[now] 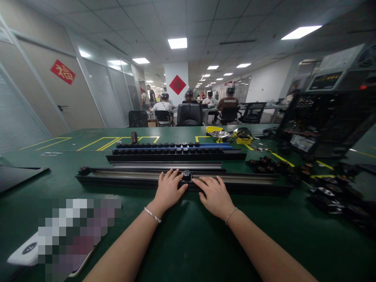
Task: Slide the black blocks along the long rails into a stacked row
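A long black channel-shaped rail (117, 178) lies crosswise on the green table in front of me. In its channel sits a small black block (187, 175), roughly at mid-length. My left hand (169, 190) rests over the rail just left of the block, fingers spread and fingertips close to the block's side. On the other side, my right hand (215, 194) lies over the rail with fingers apart, its index fingertip near the block's right edge. Whether either hand presses on the block is hard to see.
Beyond lie a silver rail (141, 165) and a blue rail (216, 145) with rows of black blocks. Dark parts (270, 166) are heaped at right, near a metal bowl (219, 134) and an open computer case (311, 117). Two phones (25, 248) lie at left; people sit farther back.
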A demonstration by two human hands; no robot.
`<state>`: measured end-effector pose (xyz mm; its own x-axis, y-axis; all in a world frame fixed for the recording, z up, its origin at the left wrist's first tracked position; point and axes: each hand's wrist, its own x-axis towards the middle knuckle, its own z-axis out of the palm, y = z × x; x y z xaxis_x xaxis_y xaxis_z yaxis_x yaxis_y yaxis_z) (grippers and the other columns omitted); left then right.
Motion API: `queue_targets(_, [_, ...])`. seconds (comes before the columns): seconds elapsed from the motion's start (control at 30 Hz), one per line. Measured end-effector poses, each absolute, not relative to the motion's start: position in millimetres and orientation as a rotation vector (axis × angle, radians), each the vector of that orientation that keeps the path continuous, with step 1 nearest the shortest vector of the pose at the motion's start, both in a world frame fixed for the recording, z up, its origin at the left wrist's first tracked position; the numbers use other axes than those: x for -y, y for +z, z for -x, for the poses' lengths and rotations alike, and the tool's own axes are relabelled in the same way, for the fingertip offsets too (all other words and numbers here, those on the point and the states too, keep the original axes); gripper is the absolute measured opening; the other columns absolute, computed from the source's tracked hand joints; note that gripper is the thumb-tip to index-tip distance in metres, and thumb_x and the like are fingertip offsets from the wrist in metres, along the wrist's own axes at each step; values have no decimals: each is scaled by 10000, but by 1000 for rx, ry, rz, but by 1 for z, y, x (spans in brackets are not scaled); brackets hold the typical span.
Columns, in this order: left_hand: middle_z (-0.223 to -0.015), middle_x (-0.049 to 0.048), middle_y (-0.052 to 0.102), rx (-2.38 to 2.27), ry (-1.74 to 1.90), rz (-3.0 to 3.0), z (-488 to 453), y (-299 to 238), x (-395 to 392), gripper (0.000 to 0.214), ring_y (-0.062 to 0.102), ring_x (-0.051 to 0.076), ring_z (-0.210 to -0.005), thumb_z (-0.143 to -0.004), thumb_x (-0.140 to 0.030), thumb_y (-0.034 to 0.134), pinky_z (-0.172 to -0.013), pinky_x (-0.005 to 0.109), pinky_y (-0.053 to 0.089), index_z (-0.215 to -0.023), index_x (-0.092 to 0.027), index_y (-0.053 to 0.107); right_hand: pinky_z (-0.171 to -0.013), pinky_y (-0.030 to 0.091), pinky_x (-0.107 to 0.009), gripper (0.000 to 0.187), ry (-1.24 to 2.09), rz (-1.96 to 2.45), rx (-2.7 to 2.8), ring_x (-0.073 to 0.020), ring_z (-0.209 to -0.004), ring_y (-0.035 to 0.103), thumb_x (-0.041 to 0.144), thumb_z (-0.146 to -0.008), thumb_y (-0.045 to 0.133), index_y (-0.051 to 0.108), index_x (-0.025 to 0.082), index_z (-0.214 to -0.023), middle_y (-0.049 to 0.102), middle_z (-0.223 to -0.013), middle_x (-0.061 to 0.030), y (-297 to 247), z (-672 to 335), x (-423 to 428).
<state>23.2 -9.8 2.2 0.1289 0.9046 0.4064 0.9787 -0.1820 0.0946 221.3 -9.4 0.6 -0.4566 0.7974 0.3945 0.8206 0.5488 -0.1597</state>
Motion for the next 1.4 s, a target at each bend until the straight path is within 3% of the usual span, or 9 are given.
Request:
queue_targets(0.5, [-1452, 55, 433, 1859, -507, 2205, -32, 0, 11, 502, 323, 286, -1363, -876, -539, 410, -1089, 623, 193, -1320, -316, 485, -1080, 169, -480, 484, -39, 1334, 2353, -199, -1175, 480, 225, -819, 462, 520, 331, -1287, 586, -1274, -26, 4, -220, 9])
queue_targets(1.4, [-1483, 84, 379, 1834, -437, 2195, -38, -1, 16, 594, 270, 318, -1382, -837, -556, 470, -1090, 623, 150, -1393, -367, 380, -1039, 255, -410, 419, -21, 1367, 2370, -200, -1126, 521, 204, -830, 435, 573, 260, -1221, 632, -1206, -55, 13, -224, 6])
